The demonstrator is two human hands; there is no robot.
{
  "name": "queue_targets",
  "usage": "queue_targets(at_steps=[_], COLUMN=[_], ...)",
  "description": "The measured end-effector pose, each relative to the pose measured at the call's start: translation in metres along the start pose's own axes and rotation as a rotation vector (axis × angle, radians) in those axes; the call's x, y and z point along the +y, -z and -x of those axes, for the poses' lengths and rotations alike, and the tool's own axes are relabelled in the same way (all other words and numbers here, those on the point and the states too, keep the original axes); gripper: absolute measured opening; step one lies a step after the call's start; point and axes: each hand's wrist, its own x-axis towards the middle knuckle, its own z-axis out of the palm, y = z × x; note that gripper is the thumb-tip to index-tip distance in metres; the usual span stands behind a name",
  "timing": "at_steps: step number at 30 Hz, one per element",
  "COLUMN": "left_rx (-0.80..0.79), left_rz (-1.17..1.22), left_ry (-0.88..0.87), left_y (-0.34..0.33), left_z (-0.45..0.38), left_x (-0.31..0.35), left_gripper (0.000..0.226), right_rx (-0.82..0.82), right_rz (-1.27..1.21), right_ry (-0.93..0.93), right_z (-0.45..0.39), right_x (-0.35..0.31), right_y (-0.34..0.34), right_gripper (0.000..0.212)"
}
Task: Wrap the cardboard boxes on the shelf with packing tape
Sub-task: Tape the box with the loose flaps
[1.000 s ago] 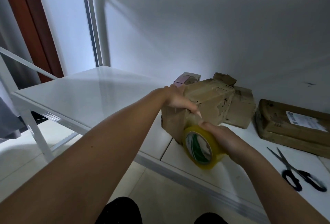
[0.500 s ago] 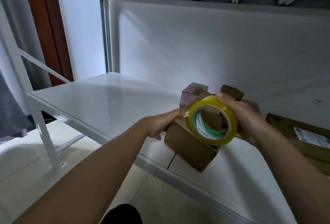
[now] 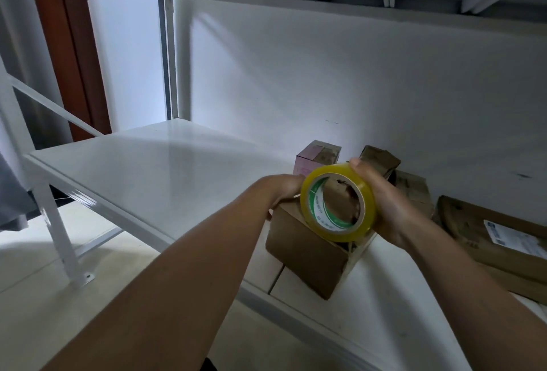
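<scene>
A yellow tape roll (image 3: 337, 203) is gripped in the right hand (image 3: 390, 208), fingers curled round its rim, above a cardboard box (image 3: 307, 255) set at the white shelf's (image 3: 154, 169) front edge. The box's top left edge appears to be held by the left hand (image 3: 285, 190), though its fingers are mostly hidden. More boxes (image 3: 411, 193) are seen at two o'clock.
</scene>
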Motion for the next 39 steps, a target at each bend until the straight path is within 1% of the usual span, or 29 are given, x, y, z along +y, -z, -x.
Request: queue_targets(at_steps=[3, 5, 7, 9, 12, 15, 19, 21, 23, 25, 28, 30, 32, 34, 36, 39], left_rx=[-0.034, 0.002, 0.056, 0.075, 0.075, 0.089, 0.124, 0.150, 0.180, 0.213, 0.254, 0.256, 0.264, 0.277, 0.291, 0.289], left_rz=[0.038, -0.050, -0.182, -0.247, -0.262, -0.246, -0.301, -0.319, -0.317, -0.345, -0.441, -0.490, -0.541, -0.554, -0.574, -0.611], left_ry=[-0.059, -0.081, -0.113, -0.145, -0.152, -0.163, -0.149, -0.133, -0.126, -0.137, -0.153, -0.141, -0.124, -0.087, -0.061, -0.050], left_y=[-0.010, -0.010, -0.010, -0.010, -0.010, -0.011, -0.011, -0.011, -0.011, -0.012, -0.012, -0.012, -0.012, -0.012, -0.013, -0.013], left_z=[0.001, 0.002, 0.001, 0.001, 0.000, -0.003, -0.010, -0.016, -0.021, -0.026, -0.033, -0.035, -0.038, -0.039, -0.041, -0.042], left_x=[-0.001, -0.001, -0.001, -0.002, -0.005, -0.007, -0.012, -0.015, -0.019, -0.021, -0.022, -0.022, -0.021, -0.019, -0.018, -0.016], left_gripper=[0.038, 0.040, 0.043, 0.041, 0.038, 0.036, 0.034, 0.033, 0.029, 0.024, 0.021, 0.028, 0.037, 0.056, 0.071, 0.074], right_rx=[-0.020, -0.042, -0.041, -0.046, -0.054, -0.068, -0.091, -0.100, -0.101, -0.087, -0.110, -0.144, -0.200, -0.247, -0.299, -0.439], right_rz=[0.005, -0.006, -0.003, 0.002, 0.014, -0.019, -0.243, -0.298, -0.246, -0.123, 0.031, 0.134, 0.268, 0.413, 0.487, 0.586], right_ry=[0.002, -0.005, -0.021, -0.037, -0.027, 0.007, 0.047, 0.078, 0.062, 0.022, -0.013, -0.030, -0.032, -0.082, -0.159, -0.294], right_z=[-0.005, -0.009, -0.015, -0.019, -0.021, -0.018, -0.015, -0.014, -0.014, -0.015, -0.017, -0.019, -0.020, -0.018, -0.013, -0.003], right_x=[0.001, 0.001, 0.001, 0.000, 0.000, 0.003, 0.022, 0.027, 0.024, 0.017, 0.001, -0.011, -0.022, -0.032, -0.037, -0.030], right_y=[0.002, 0.004, 0.005, 0.005, 0.003, 0.003, -0.004, -0.007, -0.008, -0.004, 0.002, 0.007, 0.015, 0.025, 0.042, 0.071], right_gripper=[0.053, 0.043, 0.046, 0.046, 0.052, 0.049, 0.050, 0.051, 0.052, 0.056, 0.053, 0.045, 0.043, 0.048, 0.050, 0.060])
